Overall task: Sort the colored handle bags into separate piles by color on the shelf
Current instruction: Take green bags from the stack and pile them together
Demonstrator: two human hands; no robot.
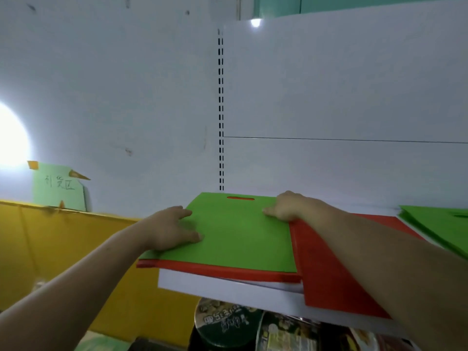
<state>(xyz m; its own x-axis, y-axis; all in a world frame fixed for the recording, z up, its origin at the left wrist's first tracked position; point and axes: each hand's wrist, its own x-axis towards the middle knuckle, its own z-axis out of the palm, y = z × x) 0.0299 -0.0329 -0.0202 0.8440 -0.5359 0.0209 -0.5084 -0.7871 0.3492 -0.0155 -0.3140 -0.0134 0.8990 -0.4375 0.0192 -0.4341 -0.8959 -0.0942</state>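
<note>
Head view: saw a green bag (228, 231) lying flat on top of a stack at the left end of the white shelf (202, 285), handle slot toward the back wall. Noted a red bag (222, 270) directly under it, showing along the near edge. Noted another red bag (329, 269) just beside the green one's right edge, hanging over the shelf front. Found the left hand (172, 229) resting on the green bag's left edge with fingers apart and nearly straight, thumb laid on top. Found the right hand (286, 206) at the far right corner of the same bag, fingers curled together over that edge and thumb pressed on the green surface; could not tell how far the fingers reached underneath. Spotted a separate green pile (440, 224) farther right on the shelf, well apart from the stack. Made out a yellow cardboard box (63, 244) at left with a pale green handwritten sign (59, 186) behind it. Made out also a slotted upright (220, 110) on the white back panel and packaged goods (225, 323) below the shelf.
</note>
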